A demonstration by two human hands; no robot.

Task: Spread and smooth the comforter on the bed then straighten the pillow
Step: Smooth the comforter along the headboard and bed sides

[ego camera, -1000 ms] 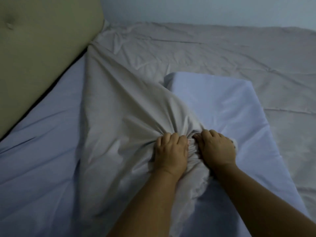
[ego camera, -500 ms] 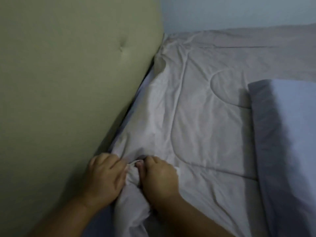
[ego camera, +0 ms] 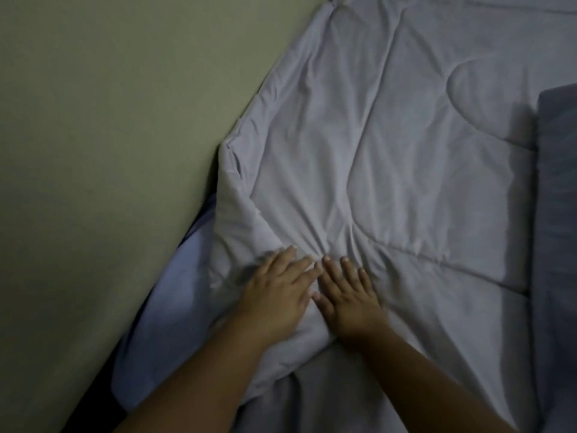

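Comforter (ego camera: 390,182) cloth, pale and puffy with stitched lines, lies over most of the bed, and one side runs right along the green headboard (ego camera: 109,151). Both hands lie flat on it near its lower edge, side by side and almost touching. The left hand (ego camera: 274,295) has its fingers (ego camera: 299,264) straight and close together. The right hand (ego camera: 346,295) has its fingers (ego camera: 345,267) straight too, a little spread. Neither hand grips anything; the palms just press down. I think they lie flat like this so they can push the bumps out, because small wrinkles fan out from the fingertips. The cloth is bunched up under the wrists, and beside the left hand a strip of blue sheet (ego camera: 175,295) shows, so this part is not pulled all the way over yet. The corner (ego camera: 231,151) by the headboard is folded and lumpy. A dark blue pillow (ego camera: 559,214) lies at the right edge of the view, on top of the cloth, and no hand is near it. The smoothing looks partly done, and the pillow is left for later.
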